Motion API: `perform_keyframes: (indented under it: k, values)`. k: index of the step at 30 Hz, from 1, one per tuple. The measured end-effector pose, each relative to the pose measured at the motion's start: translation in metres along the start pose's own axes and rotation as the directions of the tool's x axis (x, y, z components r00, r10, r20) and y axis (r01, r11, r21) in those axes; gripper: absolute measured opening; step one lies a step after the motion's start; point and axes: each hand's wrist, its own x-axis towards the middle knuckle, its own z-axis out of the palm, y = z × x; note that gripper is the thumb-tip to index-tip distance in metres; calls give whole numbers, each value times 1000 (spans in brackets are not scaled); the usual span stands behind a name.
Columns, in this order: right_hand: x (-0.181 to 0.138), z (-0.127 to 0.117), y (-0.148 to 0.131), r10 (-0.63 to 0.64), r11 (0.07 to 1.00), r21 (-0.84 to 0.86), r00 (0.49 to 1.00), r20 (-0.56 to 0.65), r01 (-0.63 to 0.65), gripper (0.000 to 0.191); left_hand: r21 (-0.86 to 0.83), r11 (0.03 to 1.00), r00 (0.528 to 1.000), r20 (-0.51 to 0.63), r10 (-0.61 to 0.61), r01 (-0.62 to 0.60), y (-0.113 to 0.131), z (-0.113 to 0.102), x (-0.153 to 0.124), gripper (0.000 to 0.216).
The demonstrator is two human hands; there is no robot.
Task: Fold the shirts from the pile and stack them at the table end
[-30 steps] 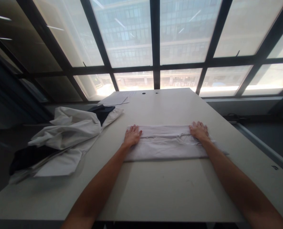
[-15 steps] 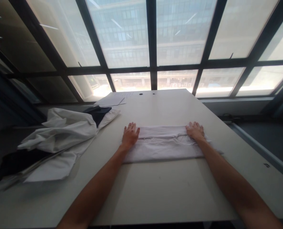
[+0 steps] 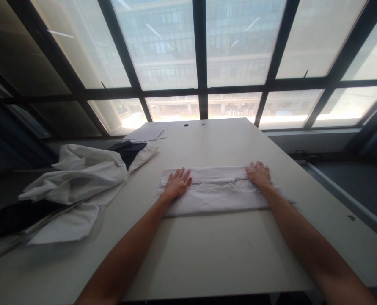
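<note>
- A wide white table [image 3: 204, 254] is filling the lower part of the view, and its far end is reaching toward the windows [image 3: 156, 51].
- The folded white cloth [image 3: 215, 202] is lying flat on this table, between the person's two arms.
- The left hand [image 3: 177, 183] is resting palm down on the left part of the cloth, its fingers being slightly spread and not pinching.
- The right hand [image 3: 258, 173] is pressing flat near the far right corner, also with fingers a little apart.
- At the left, a loose heap of white and dark fabric [image 3: 89, 178] is lying along the table's edge.
- Behind the heap, some papers [image 3: 145, 133] are lying near a small dark round hole [image 3: 186, 125].
- Dark frames [image 3: 202, 55] are dividing the glass, and daylight is coming through.
- A dark curtain [image 3: 7, 131] is hanging at the left.
</note>
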Motion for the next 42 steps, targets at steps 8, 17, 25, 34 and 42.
perform_keyframes:
  k: [8,17,25,34,42]
  values:
    - [-19,-13,-47,-375,922,122,926,46,367,60,-10,1000,1000,-8,-1,0,2,0,-1,61]
    - [-20,-9,-49,-306,952,104,919,249,289,80,0,1000,1000,0,-6,6,4,-3,-3,61]
    - [-17,-3,-43,-121,991,76,979,167,109,63,-10,1000,1000,2,-9,9,2,-2,-1,62]
    - [-17,-2,-37,-93,994,76,989,118,84,63,-20,1000,1000,-22,-8,8,2,-1,-1,62]
    - [-18,-1,-38,-97,994,51,990,100,92,62,-74,997,993,-115,11,-19,41,-14,3,64]
